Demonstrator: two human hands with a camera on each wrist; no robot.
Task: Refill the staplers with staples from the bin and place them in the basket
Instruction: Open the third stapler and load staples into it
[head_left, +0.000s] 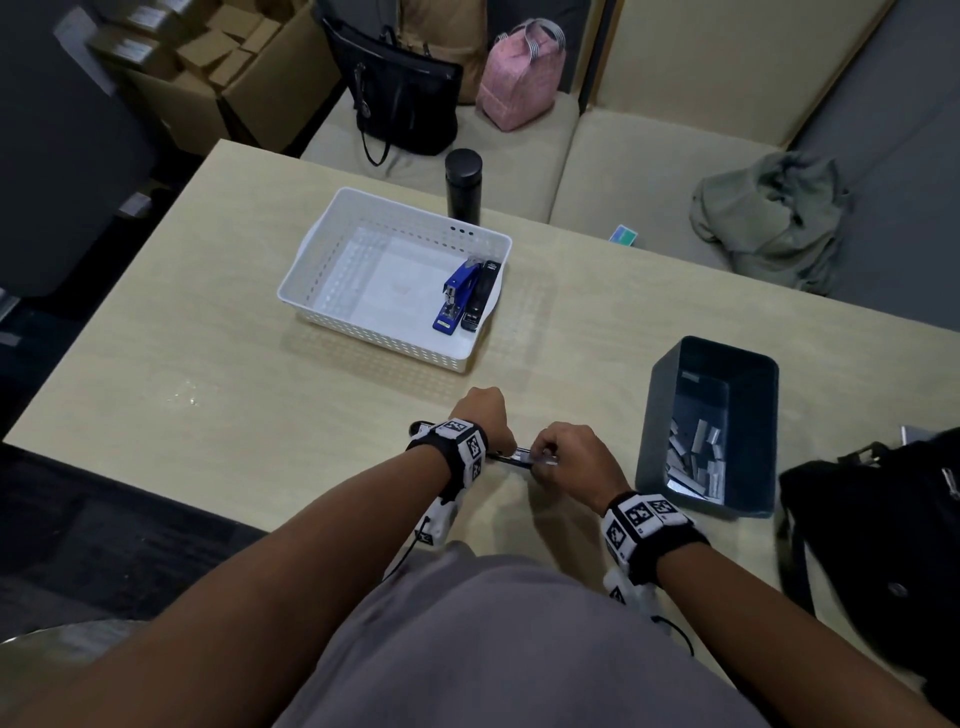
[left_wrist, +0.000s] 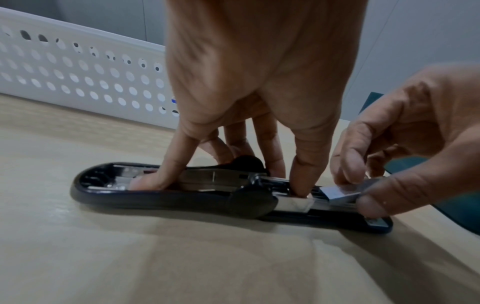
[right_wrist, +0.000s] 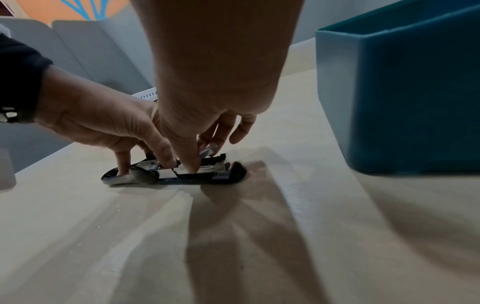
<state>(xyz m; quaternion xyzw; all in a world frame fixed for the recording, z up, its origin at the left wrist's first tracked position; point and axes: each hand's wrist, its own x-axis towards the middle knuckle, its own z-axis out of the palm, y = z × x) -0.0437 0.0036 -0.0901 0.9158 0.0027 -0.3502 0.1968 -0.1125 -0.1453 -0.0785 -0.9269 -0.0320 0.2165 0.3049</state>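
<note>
A black stapler (head_left: 511, 458) lies opened flat on the table near the front edge. My left hand (head_left: 483, 415) holds it down, with fingertips pressed into its cover and magazine (left_wrist: 161, 198). My right hand (head_left: 566, 452) pinches a strip of staples (left_wrist: 340, 193) over the right end of the magazine (right_wrist: 207, 151). Beyond them stands the white basket (head_left: 311, 244), holding a blue stapler (head_left: 456, 296) and a black stapler (head_left: 480, 296) side by side. The dark teal bin (head_left: 665, 415) to the right holds several staple strips (head_left: 696, 452).
A black flask (head_left: 462, 184) stands behind the basket. At the table's right edge, just right of the bin, sits a black bag (head_left: 872, 519). A black handbag (head_left: 405, 98), a pink bag (head_left: 519, 78) and a green cloth (head_left: 769, 218) lie on the bench beyond.
</note>
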